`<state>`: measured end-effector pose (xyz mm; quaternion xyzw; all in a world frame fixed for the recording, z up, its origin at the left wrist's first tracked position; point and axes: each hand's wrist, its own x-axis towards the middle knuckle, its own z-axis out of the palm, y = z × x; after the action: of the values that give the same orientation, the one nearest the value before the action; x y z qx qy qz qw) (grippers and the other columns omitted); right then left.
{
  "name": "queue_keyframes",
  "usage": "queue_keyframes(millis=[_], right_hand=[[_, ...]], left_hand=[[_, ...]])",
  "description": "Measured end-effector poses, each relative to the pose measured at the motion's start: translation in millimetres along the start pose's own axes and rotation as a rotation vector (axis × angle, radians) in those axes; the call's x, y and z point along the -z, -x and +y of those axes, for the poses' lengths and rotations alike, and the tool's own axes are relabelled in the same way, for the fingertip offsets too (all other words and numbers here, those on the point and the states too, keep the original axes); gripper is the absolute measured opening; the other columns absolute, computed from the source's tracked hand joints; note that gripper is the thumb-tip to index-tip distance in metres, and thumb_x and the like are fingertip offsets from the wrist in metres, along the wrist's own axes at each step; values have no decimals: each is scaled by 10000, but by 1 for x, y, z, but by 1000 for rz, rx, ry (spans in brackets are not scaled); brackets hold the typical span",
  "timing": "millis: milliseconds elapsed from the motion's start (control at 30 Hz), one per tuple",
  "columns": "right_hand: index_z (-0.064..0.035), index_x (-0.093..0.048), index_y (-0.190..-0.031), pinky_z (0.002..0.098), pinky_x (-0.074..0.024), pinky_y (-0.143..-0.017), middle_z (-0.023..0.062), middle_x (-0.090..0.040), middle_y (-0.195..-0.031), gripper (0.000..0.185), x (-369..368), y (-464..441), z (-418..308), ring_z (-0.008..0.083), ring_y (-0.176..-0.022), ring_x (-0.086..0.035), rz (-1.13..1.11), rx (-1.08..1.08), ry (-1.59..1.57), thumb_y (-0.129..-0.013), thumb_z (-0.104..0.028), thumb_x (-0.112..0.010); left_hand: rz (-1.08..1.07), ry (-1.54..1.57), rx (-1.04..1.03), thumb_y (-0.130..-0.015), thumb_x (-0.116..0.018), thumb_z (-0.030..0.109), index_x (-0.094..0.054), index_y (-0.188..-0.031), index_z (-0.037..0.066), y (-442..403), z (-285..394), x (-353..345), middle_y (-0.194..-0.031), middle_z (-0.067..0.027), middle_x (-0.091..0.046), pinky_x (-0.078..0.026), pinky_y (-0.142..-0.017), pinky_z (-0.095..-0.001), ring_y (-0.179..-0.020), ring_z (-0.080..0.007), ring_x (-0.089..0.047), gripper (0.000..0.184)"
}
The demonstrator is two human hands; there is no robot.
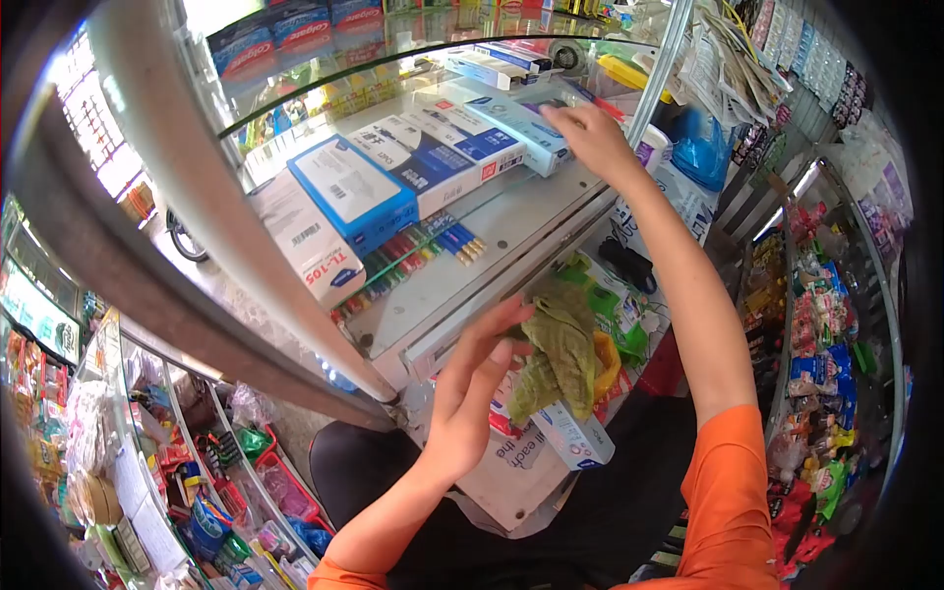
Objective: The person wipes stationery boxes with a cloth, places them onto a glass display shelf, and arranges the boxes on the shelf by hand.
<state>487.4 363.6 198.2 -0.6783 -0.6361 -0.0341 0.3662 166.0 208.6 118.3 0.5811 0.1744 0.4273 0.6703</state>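
A person in orange sleeves reaches into a glass display case. The right hand (595, 143) extends to the far right end of a row of cartons, its fingers bent beside a pale blue carton (521, 128); whether they close on anything cannot be told. The left hand (460, 418), nearer and lower, has fingers apart and gripping nothing visible, just beside a crumpled green cloth (559, 349). The cloth lies bunched over packets, partly covering a narrow blue-and-white box (575, 438). On the shelf the cartons lie flat, closely side by side, probably to save space and keep their printed faces readable. At left, a white carton (307, 236) reads "TL-105" in red; beside it sits a blue-edged carton (352, 192) with a barcode, its lettering too small to read surely. Pencils or pens (460, 243) show below. Far left, red toothpaste boxes (246, 51) read "Colgate". Near the knees, a printed board (511, 472) shows "each" and "the".
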Motion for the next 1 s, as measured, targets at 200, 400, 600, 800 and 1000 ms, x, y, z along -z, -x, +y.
queue_keyframes(millis=[200,400,600,800,1000], right_hand=[[-174,-768,-1098,512,-421,-1013,139,-658,-1222,393,-24,-82,39,354,-1161,-590,50,106,176,-974,-447,-515],[-184,-699,-1211,657,-307,-1080,68,-523,-1474,378,-49,-138,38,368,-1363,-458,-265,15,418,-967,-352,-465],[-139,-694,-1186,627,-360,-1059,140,-593,-1373,363,-52,-146,32,384,-1279,-536,-153,-1,470,-957,-307,-468],[-97,-672,-1213,531,-451,-1000,129,-671,-1226,461,2,-109,19,329,-1162,-625,118,241,420,-928,-447,-579],[-16,-640,-1215,426,-480,-973,158,-600,-1280,627,44,-56,23,323,-1125,-624,257,235,310,-836,-508,-726]], left_hand=[[-111,14,-30,-1043,-464,292,-361,-1511,-14,-5,-1,9,-1505,-166,-451,-413,-1014,-361,-1178,-231,-560,568],[-147,-2,-105,-1030,-467,315,-372,-1499,-27,-8,-7,9,-1502,-230,-439,-440,-990,-394,-1148,-258,-587,588],[-158,13,-98,-1011,-500,222,-415,-1491,-7,-7,-12,13,-1506,-190,-449,-436,-1003,-372,-1169,-247,-578,538],[-148,6,-108,-1010,-494,211,-448,-1458,-16,-5,-12,8,-1483,-185,-477,-445,-981,-368,-1124,-233,-586,504],[-114,-5,-167,-1024,-490,195,-495,-1405,-22,0,-12,3,-1438,-182,-528,-455,-963,-356,-1066,-212,-609,438]])
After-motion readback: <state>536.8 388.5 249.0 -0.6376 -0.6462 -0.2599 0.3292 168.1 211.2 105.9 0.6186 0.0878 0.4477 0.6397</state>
